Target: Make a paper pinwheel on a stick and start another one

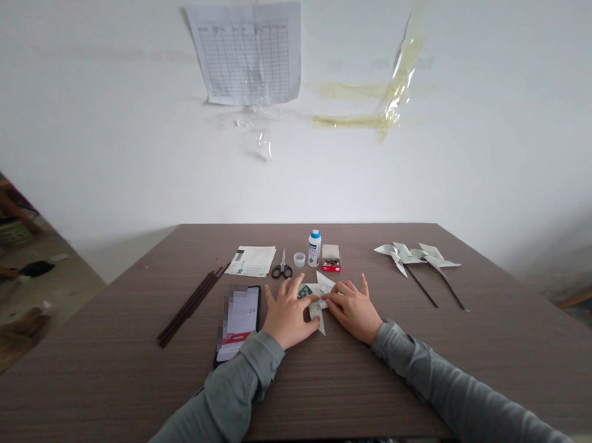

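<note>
A paper pinwheel (317, 308) with folded white blades and a dark green printed patch lies on the table between my hands. My left hand (290, 312) grips it from the left, thumb and forefinger at its near blade and middle. From the right, my right hand (355, 308) pinches the paper close to the centre, with its little finger raised. The fingertips cover part of the centre, so whether a pin sits there cannot be seen. Just beyond are a small red box (331, 266) of metal pins and a white glue bottle (314, 249) with a blue cap.
Scissors (282, 268), a small clear cup (299, 259) and a stack of paper sheets (251, 261) sit at the back. Dark sticks (192, 307) and a phone (238, 324) lie to the left. Two finished pinwheels on sticks (436, 256) rest at the right.
</note>
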Demonstrator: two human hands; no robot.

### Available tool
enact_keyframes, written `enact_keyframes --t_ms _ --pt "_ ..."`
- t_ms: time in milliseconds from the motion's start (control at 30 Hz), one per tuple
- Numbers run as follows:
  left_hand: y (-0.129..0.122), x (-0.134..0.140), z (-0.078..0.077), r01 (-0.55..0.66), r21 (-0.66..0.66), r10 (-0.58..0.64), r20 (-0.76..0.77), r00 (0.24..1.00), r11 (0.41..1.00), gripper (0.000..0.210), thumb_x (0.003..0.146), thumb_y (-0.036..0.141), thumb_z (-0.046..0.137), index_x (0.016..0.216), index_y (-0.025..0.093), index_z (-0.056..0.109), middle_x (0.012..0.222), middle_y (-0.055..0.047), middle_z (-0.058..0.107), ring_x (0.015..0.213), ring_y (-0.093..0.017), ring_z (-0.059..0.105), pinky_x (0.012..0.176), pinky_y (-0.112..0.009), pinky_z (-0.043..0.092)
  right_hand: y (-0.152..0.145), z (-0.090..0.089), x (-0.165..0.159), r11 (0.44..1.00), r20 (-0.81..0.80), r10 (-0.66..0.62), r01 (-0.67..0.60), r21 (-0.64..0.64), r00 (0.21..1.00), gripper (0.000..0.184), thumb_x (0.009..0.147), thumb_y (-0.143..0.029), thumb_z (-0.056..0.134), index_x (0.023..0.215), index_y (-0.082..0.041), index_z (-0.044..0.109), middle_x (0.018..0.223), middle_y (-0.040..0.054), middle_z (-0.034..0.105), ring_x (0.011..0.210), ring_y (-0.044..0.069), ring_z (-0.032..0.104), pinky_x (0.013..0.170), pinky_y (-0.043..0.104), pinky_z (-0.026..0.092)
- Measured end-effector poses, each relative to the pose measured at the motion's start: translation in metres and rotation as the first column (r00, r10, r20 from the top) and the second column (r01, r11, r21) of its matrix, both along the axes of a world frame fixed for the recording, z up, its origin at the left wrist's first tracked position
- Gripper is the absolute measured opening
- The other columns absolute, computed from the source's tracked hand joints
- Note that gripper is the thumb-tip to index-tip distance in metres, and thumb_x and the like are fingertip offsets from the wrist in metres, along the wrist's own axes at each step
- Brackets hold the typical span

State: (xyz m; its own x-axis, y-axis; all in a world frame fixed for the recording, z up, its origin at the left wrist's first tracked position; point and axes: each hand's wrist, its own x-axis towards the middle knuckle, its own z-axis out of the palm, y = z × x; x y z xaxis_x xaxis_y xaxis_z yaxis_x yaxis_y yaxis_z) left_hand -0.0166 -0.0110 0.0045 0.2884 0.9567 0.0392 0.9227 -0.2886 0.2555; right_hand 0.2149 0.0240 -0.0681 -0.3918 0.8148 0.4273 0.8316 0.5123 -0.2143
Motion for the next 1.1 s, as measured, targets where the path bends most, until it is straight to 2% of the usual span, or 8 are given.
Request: enact_keyframes --t_ms 167,333,467,700,867,1100 --pt "0.0000 -0.0006 -0.0001 -0.003 -0.012 0.003 0.000 1.000 1.000 0.054 0.107 0.036 0.098 0.160 0.046 0.096 0.210 -0.010 0.053 0.193 -0.058 0.047 0.152 -0.104 0.027 -0.0001 0.0003 0.0004 1.000 -0.004 -0.005 0.005 -0.009 1.000 0.034 0.121 -0.020 0.075 0.128 -0.039 0.103 0.119 0.0080 0.094 0.129 0.037 0.086 0.149 0.095 0.039" --pt "-0.0017 -0.0004 -0.0011 -0.010 0.007 0.010 0.019 1.000 1.000 0.053 0.106 0.033 0.100 0.158 0.042 0.097 0.209 -0.013 0.053 0.191 -0.059 0.049 0.151 -0.104 0.026 0.0018 0.0023 0.0009 1.000 0.015 0.004 -0.003 -0.019 1.000 0.032 0.122 -0.024 0.074 0.123 -0.038 0.103 0.120 0.0091 0.094 0.131 0.038 0.086 0.147 0.097 0.042" --pt "-0.0018 0.0000 -0.0012 0.004 0.006 -0.004 0.010 1.000 1.000 0.052 0.107 0.033 0.099 0.157 0.044 0.097 0.210 -0.010 0.052 0.193 -0.057 0.047 0.153 -0.103 0.025 0.0034 0.0029 0.0014 1.000 0.013 0.001 -0.001 -0.026 1.000 0.033 0.123 -0.025 0.073 0.123 -0.039 0.103 0.122 0.0093 0.094 0.132 0.039 0.086 0.147 0.098 0.043" --pt "-0.0008 -0.0011 -0.0001 -0.001 -0.021 0.001 0.015 1.000 1.000 0.053 0.107 0.034 0.099 0.159 0.045 0.097 0.208 -0.011 0.055 0.190 -0.058 0.050 0.151 -0.103 0.030 0.0021 0.0028 -0.0003 0.999 -0.047 -0.024 0.022 -0.050 0.999 0.029 0.120 -0.023 0.078 0.122 -0.040 0.101 0.120 0.0067 0.094 0.130 0.038 0.088 0.150 0.095 0.039" --pt "-0.0019 -0.0020 0.0017 -0.001 -0.025 0.001 0.021 1.000 1.000 0.054 0.106 0.034 0.100 0.159 0.045 0.097 0.208 -0.012 0.056 0.190 -0.058 0.051 0.150 -0.103 0.030 0.0013 0.0031 0.0026 1.000 -0.031 -0.026 0.026 -0.017 0.999 0.030 0.121 -0.020 0.078 0.121 -0.038 0.101 0.118 0.0061 0.095 0.130 0.036 0.087 0.151 0.094 0.039" --pt "-0.0038 -0.0002 0.0055 -0.009 -0.035 0.009 0.016 1.000 0.999 0.054 0.106 0.033 0.100 0.159 0.044 0.097 0.208 -0.013 0.056 0.191 -0.057 0.050 0.152 -0.101 0.029 0.0018 0.0065 0.0033 1.000 0.007 0.000 0.000 -0.006 1.000 0.033 0.123 -0.026 0.072 0.113 -0.037 0.101 0.116 0.0079 0.093 0.129 0.037 0.084 0.150 0.093 0.040"
